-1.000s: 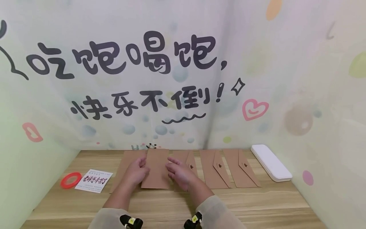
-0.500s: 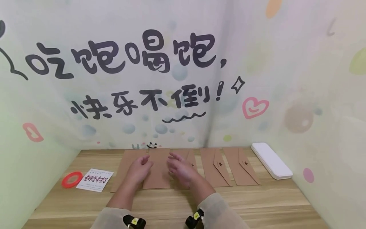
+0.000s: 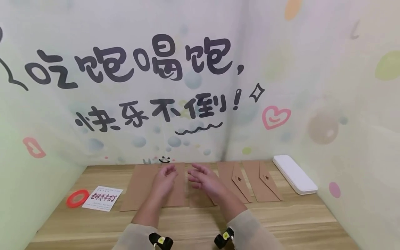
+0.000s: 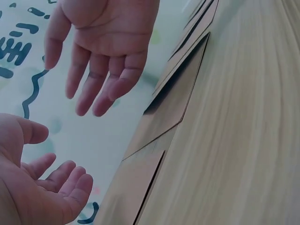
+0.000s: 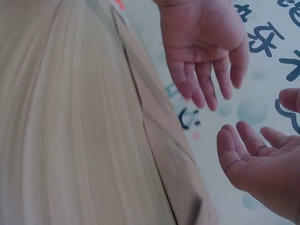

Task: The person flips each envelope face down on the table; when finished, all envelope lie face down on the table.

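Both hands hover over a row of brown paper envelopes, palms facing each other and fingers loosely bent, with nothing held. In the head view my left hand (image 3: 164, 184) is above the second envelope (image 3: 178, 189) from the left, which shows a plain face like the leftmost envelope (image 3: 137, 189). My right hand (image 3: 206, 182) covers much of the third envelope (image 3: 200, 201). Two more envelopes, one (image 3: 232, 184) beside the other (image 3: 260, 184), lie flap side up with a small dark print. In the left wrist view, a gap separates my left hand (image 4: 51, 183) from the envelopes.
A white card (image 3: 102, 198) with dark red and blue lettering lies at the left, beside a red ring (image 3: 77, 198). At the right end sits a white oblong case (image 3: 294, 174). A printed cloth (image 3: 125, 146) hangs behind the wooden table (image 3: 281, 225).
My left hand has moved right, from the edge between the first two envelopes to over the second. My right hand has also shifted right. The envelopes lie as before.
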Demonstrator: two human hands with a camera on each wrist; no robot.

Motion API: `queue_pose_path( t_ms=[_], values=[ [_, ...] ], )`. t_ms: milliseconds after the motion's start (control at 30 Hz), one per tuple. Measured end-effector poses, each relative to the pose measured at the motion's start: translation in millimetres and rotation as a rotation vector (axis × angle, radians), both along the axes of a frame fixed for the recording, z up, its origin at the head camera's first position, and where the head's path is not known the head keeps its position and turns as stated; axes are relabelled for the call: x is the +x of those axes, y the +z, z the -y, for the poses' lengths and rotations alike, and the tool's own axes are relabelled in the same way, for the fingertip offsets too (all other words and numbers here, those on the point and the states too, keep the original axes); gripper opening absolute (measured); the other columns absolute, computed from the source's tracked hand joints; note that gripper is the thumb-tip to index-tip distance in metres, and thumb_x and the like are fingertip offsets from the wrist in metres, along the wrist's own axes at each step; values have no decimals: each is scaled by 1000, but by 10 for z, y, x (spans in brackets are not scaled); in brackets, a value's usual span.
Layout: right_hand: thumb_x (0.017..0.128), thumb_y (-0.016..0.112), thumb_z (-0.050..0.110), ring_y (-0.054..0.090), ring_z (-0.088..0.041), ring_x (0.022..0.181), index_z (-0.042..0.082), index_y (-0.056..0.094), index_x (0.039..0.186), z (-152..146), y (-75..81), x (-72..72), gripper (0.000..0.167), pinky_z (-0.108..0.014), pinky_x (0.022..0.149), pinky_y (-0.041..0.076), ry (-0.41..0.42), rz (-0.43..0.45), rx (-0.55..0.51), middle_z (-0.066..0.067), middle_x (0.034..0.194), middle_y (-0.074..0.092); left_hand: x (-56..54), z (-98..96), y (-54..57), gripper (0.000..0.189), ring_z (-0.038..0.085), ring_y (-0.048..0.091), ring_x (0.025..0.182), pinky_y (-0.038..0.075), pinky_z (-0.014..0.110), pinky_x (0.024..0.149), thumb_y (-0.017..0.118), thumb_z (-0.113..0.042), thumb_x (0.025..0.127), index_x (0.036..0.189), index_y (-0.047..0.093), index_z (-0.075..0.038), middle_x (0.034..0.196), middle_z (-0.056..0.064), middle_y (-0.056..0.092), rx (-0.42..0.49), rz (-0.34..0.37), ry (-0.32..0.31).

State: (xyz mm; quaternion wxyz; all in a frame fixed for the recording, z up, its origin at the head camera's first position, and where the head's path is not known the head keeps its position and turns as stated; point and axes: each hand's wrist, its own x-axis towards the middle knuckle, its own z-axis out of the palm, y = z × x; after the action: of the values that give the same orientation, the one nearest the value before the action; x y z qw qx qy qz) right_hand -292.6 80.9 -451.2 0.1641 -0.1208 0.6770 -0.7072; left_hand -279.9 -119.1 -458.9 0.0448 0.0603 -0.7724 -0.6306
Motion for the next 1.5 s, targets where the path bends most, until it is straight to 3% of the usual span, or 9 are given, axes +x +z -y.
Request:
queue_pose_path(
  t_ms=[167,400,533,667,867,1133,1267,1500],
  values=[
    [112,51,23,66,-23,126,4,36,163,-272,22,-39,57,-41,105,56,-32,-7,47,-29,161,47,-34,-152,24,45,30,62,130,56,31,96,59,-17,107,149,56,-2,148,21,61,49,5,-17],
    [112,52,22,56,-44,140,5,37,163,-591,-31,-87,56,-55,117,50,-117,38,37,-29,163,44,-12,-427,59,44,31,60,132,56,45,104,57,-17,107,148,55,-2,151,22,58,115,-2,-94],
    [112,51,22,52,-47,145,4,37,163,-710,-60,-112,56,-58,122,46,-129,46,20,-30,164,44,-22,-532,62,45,32,59,133,56,48,105,58,-19,107,149,55,-2,152,22,57,150,-1,-128],
    [113,49,23,48,-46,151,4,35,164,-765,-76,-126,56,-57,125,43,-87,63,1,-30,167,40,-7,-535,36,49,33,58,135,54,51,108,60,-21,107,152,53,-3,154,22,56,182,15,-138],
    [113,47,20,42,-48,155,-1,29,165,-826,-140,-129,58,-56,127,40,-78,58,18,-32,168,36,19,-477,-11,57,39,56,142,50,55,117,61,-25,107,158,47,-5,161,25,50,156,35,-195],
    [112,49,22,41,-53,153,1,27,166,-860,-155,-128,62,-56,127,40,-59,102,15,-34,168,33,31,-423,-31,58,43,55,143,49,56,118,61,-27,106,159,47,-8,159,25,52,109,59,-204],
    [112,50,22,38,-55,154,0,26,166,-863,-152,-112,63,-58,129,37,-54,118,12,-35,170,29,28,-420,-60,59,45,49,150,44,58,122,62,-26,105,159,47,-6,163,26,47,86,68,-224],
    [112,50,23,35,-52,157,0,23,167,-864,-165,-110,66,-57,128,38,-15,130,19,-32,172,26,2,-431,-97,61,46,50,148,47,57,120,64,-28,104,157,48,-3,163,28,47,67,64,-237]
  ],
)
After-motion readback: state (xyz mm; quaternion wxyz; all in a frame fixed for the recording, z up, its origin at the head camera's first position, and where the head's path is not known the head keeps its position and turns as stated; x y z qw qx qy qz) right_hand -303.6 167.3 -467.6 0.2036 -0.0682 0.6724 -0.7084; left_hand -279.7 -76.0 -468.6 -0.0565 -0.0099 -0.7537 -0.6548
